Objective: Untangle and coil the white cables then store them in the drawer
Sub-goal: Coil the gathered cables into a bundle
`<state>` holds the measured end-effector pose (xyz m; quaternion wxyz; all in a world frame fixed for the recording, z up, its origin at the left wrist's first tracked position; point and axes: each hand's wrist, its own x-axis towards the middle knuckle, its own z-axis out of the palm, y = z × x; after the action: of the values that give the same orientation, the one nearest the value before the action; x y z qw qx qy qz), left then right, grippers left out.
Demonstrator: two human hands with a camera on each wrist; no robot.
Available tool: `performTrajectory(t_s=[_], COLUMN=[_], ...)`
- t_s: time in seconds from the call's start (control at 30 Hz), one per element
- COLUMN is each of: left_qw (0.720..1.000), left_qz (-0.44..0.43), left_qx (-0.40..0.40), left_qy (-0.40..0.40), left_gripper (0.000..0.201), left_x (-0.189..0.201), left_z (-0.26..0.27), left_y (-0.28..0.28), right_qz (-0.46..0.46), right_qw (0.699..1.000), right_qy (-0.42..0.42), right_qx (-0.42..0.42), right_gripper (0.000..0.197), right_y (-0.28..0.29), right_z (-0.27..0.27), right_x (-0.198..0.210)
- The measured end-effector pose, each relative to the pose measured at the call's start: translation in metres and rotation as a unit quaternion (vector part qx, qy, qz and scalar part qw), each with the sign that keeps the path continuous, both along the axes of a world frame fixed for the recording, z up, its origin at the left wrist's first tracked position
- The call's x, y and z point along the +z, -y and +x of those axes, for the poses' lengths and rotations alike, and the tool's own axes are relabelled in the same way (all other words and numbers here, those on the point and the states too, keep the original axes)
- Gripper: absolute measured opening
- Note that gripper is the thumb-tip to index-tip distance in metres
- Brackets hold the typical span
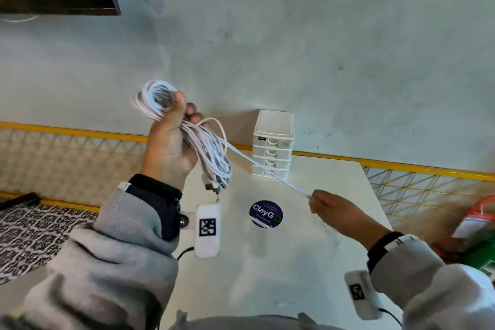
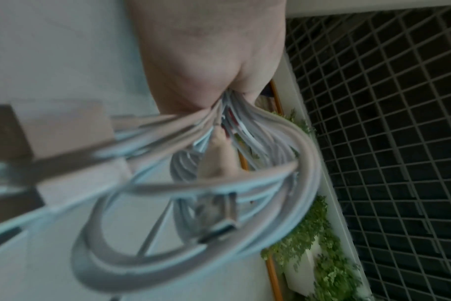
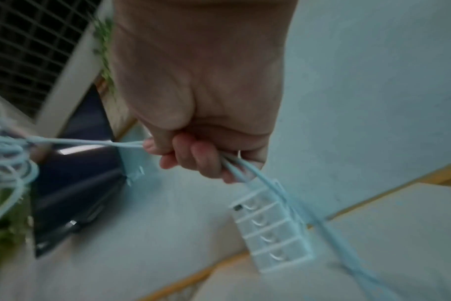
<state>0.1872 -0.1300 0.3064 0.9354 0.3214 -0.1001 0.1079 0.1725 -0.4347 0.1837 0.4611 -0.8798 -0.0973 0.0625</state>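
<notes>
White cables bunched in loose loops, held up above the table by the left hand, fingers curled round the middle of the bundle; loops stick out above the thumb and hang below the palm, plug ends dangling lowest. Two strands run taut from the bundle down to the right hand, which grips them in a closed fist; right wrist view shows them passing out under the little finger, ends out of frame. Drawer unit, small, white, four drawers, stands at table's far edge against the wall; drawers appear closed, though blur hampers certainty. Round blue sticker on tabletop between the hands.
</notes>
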Motion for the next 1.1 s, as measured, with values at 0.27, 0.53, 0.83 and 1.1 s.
performTrajectory(t_s=[0.27,0.53,0.83,1.1], left_qw=[0.991,0.989,0.966,0.867], left_qz=[0.102,0.120,0.050,0.422], left_qx=[0.084,0.021,0.240,0.264], left_qy=[-0.035,-0.079,-0.083,0.031], left_gripper=[0.023,0.029,0.036,0.051], left_x=[0.002,-0.006,-0.003,-0.039], left_z=[-0.011,-0.025,-0.020,-0.043], left_y=[0.030,0.089,0.049,0.109], right_qz=[-0.155,0.168,-0.128,-0.188], right_qw=[0.976,0.943,0.968,0.917], right_qy=[-0.092,-0.089,0.012,0.343], right_qx=[0.123,0.272,0.216,0.080], right_gripper=[0.084,0.043,0.021,0.008], right_y=[0.028,-0.061,-0.033,-0.049], right_z=[-0.003,-0.013,-0.046,-0.074], right_x=[-0.015,0.036,0.023,0.096])
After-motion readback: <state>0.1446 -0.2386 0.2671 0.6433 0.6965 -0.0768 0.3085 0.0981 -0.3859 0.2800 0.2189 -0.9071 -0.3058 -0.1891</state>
